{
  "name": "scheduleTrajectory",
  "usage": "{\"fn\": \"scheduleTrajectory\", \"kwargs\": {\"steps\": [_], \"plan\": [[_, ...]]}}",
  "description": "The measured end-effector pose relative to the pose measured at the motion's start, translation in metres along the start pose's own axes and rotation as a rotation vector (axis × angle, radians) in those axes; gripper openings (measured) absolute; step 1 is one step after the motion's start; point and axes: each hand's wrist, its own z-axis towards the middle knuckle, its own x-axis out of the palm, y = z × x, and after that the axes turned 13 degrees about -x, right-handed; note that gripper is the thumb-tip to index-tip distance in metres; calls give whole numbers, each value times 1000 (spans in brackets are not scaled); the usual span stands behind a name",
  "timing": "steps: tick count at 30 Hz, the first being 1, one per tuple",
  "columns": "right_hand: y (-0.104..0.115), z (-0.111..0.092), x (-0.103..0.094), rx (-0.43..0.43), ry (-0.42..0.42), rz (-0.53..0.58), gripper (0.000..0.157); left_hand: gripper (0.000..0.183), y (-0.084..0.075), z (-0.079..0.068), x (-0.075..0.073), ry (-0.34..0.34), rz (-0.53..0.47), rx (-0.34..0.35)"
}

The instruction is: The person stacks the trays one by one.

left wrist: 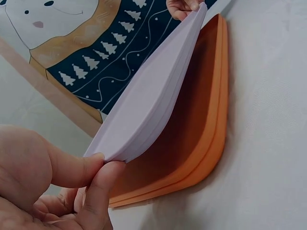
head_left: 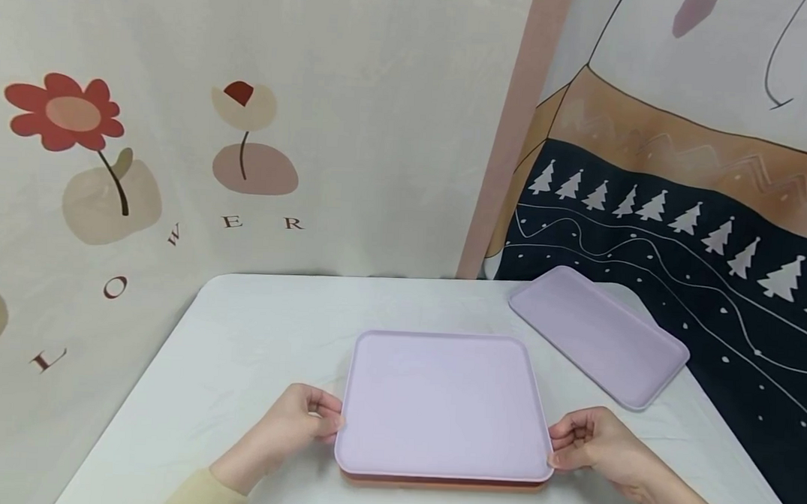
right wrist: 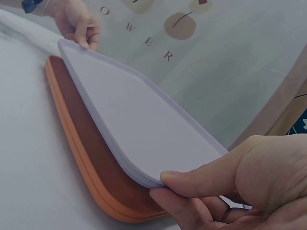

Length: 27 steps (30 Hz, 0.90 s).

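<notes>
A lavender rectangular tray (head_left: 444, 404) is held by its two short sides over an orange tray (head_left: 444, 484). My left hand (head_left: 304, 417) pinches its left edge between thumb and fingers. Opposite, my right hand (head_left: 587, 444) pinches the right edge near the front corner. Lines run along the lavender tray's side in the left wrist view. Between it and the orange tray (left wrist: 211, 139) a dark gap shows in both wrist views. Most of the orange tray is hidden from the head view.
A longer, narrower lavender tray (head_left: 599, 336) lies slantwise at the table's back right, its corner near the edge. The white-covered table (head_left: 258, 328) meets a cloth printed with flowers (head_left: 382, 131) behind and a dark tree-patterned cloth (head_left: 647, 240) at right.
</notes>
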Motion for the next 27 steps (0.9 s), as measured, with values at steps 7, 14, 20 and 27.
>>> {"fn": "scheduleTrajectory", "kwargs": {"steps": [7, 14, 20, 27], "plan": [[-3, 0, 1, 1, -1, 6, 27, 19, 3, 0, 1, 3, 1, 7], [-6, -1, 1, 5, 11, 31, 25, 18, 6, 2, 2, 6, 1, 6], [-8, -2, 3, 15, 5, 32, 25, 19, 7, 2, 3, -11, 0, -2], [-9, -2, 5, 23, -4, 22, 29, 21, 8, 3, 3, 4, 6, 3]]}}
